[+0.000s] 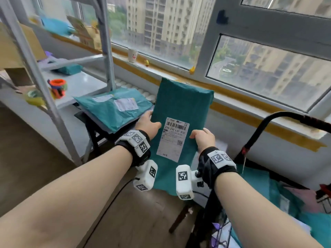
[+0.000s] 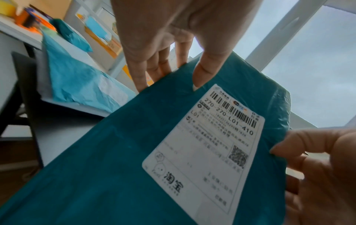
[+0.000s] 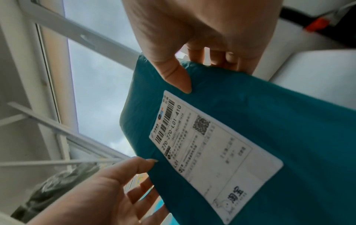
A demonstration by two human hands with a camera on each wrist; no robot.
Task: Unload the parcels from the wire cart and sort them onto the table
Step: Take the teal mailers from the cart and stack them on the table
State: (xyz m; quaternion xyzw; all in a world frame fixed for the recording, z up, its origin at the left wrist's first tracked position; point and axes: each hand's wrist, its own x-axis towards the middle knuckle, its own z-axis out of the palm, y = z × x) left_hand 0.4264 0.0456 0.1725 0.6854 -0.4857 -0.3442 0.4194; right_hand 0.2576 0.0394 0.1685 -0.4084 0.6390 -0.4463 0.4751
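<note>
A person's left hand (image 1: pixel 148 123) and right hand (image 1: pixel 204 138) pinch a teal poly-mailer parcel (image 1: pixel 180 111) by its side edges, thumbs in front, shipping label (image 1: pixel 172 139) facing up, held between the stacked table (image 1: pixel 86 120) and the wire cart (image 1: pixel 254 140).

The head camera looks forward and down from above the forearms, toward the window (image 1: pixel 197 33). Each wrist camera sits very close beneath its own hand, tilted up at the glass. All three share the teal parcel (image 1: pixel 180 104) and its white label (image 1: pixel 172 139), seen from opposite sides by the wrists.
</note>
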